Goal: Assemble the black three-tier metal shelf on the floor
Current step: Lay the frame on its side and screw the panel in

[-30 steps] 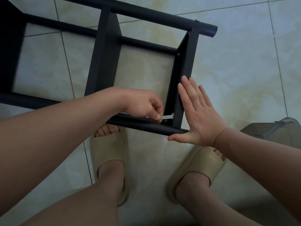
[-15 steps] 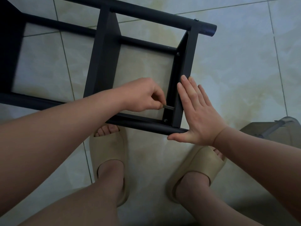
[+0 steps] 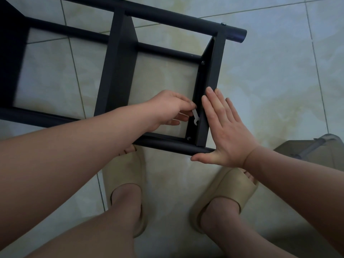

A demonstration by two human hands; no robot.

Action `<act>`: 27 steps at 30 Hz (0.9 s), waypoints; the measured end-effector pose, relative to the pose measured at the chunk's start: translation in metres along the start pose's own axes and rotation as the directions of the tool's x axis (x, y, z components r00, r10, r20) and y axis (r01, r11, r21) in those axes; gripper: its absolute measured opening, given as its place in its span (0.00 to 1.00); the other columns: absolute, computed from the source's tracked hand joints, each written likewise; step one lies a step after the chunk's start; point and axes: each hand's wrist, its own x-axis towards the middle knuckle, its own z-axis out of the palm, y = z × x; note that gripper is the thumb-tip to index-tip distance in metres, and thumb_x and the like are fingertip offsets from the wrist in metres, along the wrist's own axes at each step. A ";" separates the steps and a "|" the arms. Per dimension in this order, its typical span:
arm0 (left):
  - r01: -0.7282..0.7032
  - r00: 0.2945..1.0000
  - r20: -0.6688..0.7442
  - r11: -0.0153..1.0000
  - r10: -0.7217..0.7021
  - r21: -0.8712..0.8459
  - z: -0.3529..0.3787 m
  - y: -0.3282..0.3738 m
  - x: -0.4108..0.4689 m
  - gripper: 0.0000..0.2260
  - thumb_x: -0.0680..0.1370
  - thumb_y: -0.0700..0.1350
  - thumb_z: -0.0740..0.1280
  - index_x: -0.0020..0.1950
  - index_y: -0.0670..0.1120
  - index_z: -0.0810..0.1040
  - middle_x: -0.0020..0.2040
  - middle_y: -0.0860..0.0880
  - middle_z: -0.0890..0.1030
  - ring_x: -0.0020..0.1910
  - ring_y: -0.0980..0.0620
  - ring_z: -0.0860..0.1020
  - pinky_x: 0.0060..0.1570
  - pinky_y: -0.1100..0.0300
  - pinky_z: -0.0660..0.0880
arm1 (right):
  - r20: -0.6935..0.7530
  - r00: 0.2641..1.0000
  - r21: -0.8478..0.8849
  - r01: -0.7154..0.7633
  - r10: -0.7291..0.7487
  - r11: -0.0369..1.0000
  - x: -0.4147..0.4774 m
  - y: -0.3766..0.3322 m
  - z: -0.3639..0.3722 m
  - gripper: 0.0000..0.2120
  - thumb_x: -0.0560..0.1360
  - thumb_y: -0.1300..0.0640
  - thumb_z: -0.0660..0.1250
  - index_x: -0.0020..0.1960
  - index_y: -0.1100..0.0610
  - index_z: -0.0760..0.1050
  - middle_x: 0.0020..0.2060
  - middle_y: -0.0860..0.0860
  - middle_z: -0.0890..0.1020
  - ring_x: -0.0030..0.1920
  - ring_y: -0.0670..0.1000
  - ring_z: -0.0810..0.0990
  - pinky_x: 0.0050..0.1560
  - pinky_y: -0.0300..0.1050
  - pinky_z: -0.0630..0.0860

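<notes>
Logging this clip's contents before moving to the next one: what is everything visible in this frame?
shelf frame: one, black metal, lying on the floor, upper half of the view.
wrench: one, small, silvery, just inside the frame's end panel.
screw heads: two seen, dark, inside the end panel, one near each corner.
floor: pale tiles with grey grout lines, all around.
slippers: two, beige, on the feet, bottom centre.
grey object: one, cut off at the right edge; cannot tell what it is.
left hand: pinches the wrench.
right hand: flat, fingers straight, pressed on the end panel's outer face.
</notes>
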 end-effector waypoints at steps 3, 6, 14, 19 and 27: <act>0.002 1.000 -0.009 0.999 -0.001 0.033 -0.001 0.000 0.002 0.04 0.79 0.48 0.71 0.51 0.49 0.82 0.42 0.53 0.86 0.43 0.55 0.83 0.46 0.58 0.76 | 0.001 1.000 -0.003 -0.002 0.002 1.000 0.000 0.000 0.000 0.61 0.70 0.19 0.53 0.82 0.66 0.46 0.82 0.61 0.46 0.82 0.61 0.44 0.79 0.66 0.50; 0.005 1.000 0.030 0.998 -0.007 0.061 -0.001 0.003 0.002 0.05 0.80 0.48 0.69 0.51 0.49 0.82 0.43 0.52 0.87 0.43 0.56 0.84 0.46 0.58 0.75 | 0.004 1.000 -0.003 -0.006 0.006 1.000 0.000 -0.001 -0.001 0.61 0.69 0.19 0.54 0.82 0.66 0.46 0.82 0.61 0.46 0.82 0.61 0.44 0.79 0.66 0.50; 0.055 0.978 0.178 0.959 -0.108 0.276 -0.003 0.012 -0.001 0.05 0.79 0.47 0.69 0.52 0.48 0.83 0.43 0.52 0.87 0.42 0.56 0.84 0.49 0.57 0.75 | 0.002 1.000 -0.004 -0.003 0.003 1.000 0.000 -0.001 -0.001 0.61 0.69 0.20 0.55 0.81 0.66 0.47 0.81 0.61 0.47 0.82 0.61 0.44 0.79 0.65 0.49; 0.029 0.985 0.157 0.955 -0.078 0.295 -0.003 0.012 0.000 0.05 0.79 0.48 0.69 0.52 0.49 0.83 0.43 0.52 0.87 0.41 0.58 0.84 0.49 0.57 0.75 | 0.000 1.000 -0.006 -0.002 0.002 1.000 0.000 0.000 0.000 0.61 0.69 0.19 0.55 0.82 0.66 0.46 0.82 0.61 0.46 0.82 0.61 0.43 0.80 0.65 0.49; 0.019 0.986 0.159 0.979 -0.052 0.201 -0.001 0.010 -0.001 0.04 0.80 0.48 0.68 0.52 0.50 0.81 0.43 0.52 0.87 0.40 0.58 0.84 0.48 0.57 0.75 | -0.009 1.000 -0.008 0.002 -0.002 1.000 0.000 0.000 0.001 0.60 0.70 0.19 0.52 0.82 0.65 0.46 0.82 0.61 0.46 0.82 0.61 0.43 0.79 0.66 0.49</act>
